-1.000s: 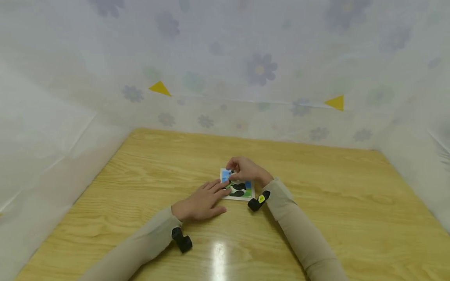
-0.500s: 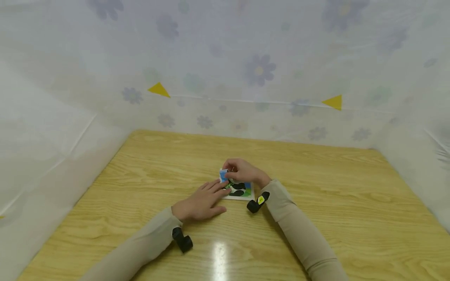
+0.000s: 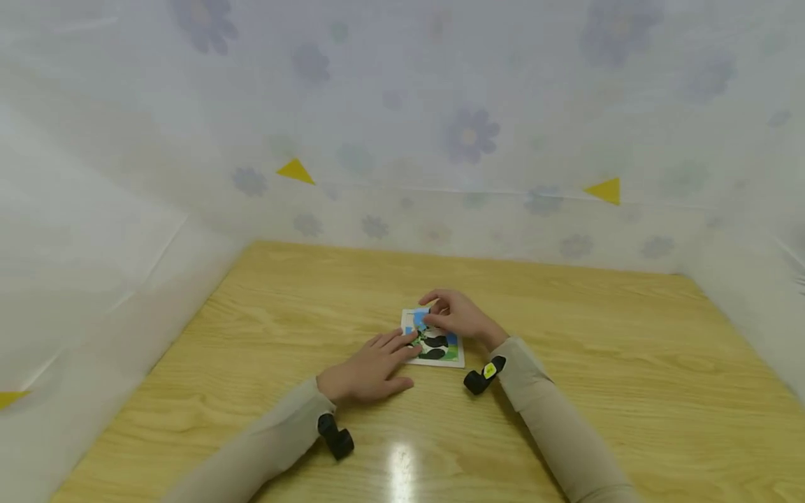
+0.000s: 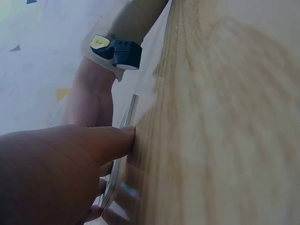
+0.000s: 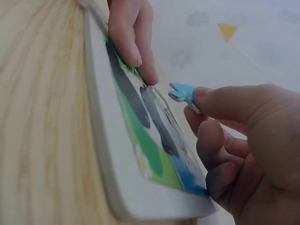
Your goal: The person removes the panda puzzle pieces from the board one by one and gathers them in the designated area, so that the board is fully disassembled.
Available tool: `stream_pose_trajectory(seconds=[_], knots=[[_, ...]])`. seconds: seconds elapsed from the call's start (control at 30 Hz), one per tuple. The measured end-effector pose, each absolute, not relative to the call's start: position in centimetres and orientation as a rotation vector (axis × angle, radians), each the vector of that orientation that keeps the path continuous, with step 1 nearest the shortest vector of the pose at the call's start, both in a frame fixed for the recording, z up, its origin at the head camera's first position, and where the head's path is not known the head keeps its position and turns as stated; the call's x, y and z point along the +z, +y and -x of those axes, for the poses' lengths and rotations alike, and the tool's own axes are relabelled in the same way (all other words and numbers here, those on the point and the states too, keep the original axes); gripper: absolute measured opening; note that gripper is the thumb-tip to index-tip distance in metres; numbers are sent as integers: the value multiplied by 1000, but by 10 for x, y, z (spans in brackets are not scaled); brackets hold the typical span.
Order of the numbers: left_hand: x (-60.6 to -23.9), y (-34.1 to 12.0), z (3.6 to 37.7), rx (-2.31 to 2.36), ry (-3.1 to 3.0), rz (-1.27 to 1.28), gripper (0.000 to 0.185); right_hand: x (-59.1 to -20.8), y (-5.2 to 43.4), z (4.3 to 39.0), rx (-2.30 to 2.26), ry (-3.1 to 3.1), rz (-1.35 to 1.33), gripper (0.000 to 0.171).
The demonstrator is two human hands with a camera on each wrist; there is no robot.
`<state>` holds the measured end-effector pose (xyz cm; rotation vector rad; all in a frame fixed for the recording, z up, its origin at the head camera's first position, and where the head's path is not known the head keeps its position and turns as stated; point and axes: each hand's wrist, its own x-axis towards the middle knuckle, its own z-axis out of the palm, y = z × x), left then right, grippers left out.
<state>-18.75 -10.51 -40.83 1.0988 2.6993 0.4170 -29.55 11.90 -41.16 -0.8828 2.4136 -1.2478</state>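
Observation:
A small panda jigsaw puzzle in a white frame [image 3: 440, 364] lies flat on the table. My left hand [image 3: 367, 370] is spread with straight fingers resting on the puzzle's left side; its thumb lies on the wood. Between thumb and index finger, my right hand [image 3: 462, 318] pinches a blue puzzle piece [image 5: 183, 92]. In the right wrist view that piece stands tilted, apart from the board. A pale bare patch shows at the frame's upper left corner in the head view. The right hand hides part of the puzzle's upper edge.
A wood-grain table [image 3: 597, 391] surrounds the puzzle. White flower-patterned sheeting [image 3: 390, 105] rises at the back and both sides, with yellow triangles [image 3: 605, 190] on it. Each wrist carries a black camera [image 3: 483, 377].
My right hand has lifted the blue piece out of the upper left corner and shifted slightly right with it. My left hand has kept its place on the puzzle. The head view has shifted slightly.

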Motion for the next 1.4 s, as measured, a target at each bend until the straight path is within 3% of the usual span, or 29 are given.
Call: stream_pose_trajectory(seconds=[0.3,0.73,1.1,1.4], knots=[[-406,-103,186,442,2710,-1082,58,-418,148,289,-1352,2508,799,20],[-412,-102,189,447,2712,-1091,59,-420,204,286,-1171,2776,810,17],[-411,-106,186,499,2711,-1116,57,-421,213,284,-1030,2879,741,19],[-407,-106,185,514,2703,-1114,58,-423,213,285,-956,2941,766,9]])
